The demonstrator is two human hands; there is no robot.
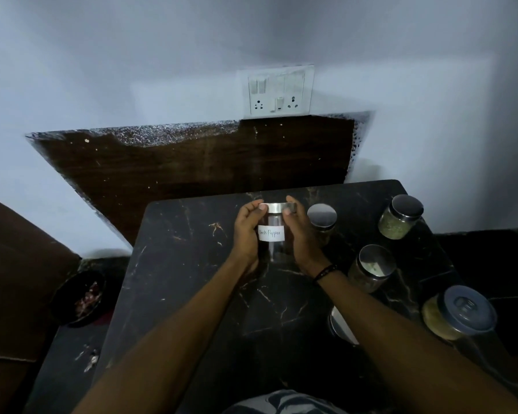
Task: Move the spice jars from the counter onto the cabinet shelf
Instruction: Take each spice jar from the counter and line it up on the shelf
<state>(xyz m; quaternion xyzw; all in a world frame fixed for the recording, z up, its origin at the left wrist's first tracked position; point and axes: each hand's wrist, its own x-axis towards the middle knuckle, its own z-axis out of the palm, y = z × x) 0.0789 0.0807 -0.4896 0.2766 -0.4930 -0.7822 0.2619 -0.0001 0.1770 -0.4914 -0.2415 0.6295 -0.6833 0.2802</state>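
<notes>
I grip the black pepper jar [272,231] between my left hand [245,231] and right hand [301,234], fingertips on its steel lid [278,207], over the marble counter [192,264]. Four more jars stand right of it, the nearest [322,219] just beside my right hand.

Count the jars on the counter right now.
6: Black Pepper jar between both hands, four others to its right, one partly hidden under the right forearm.
</notes>
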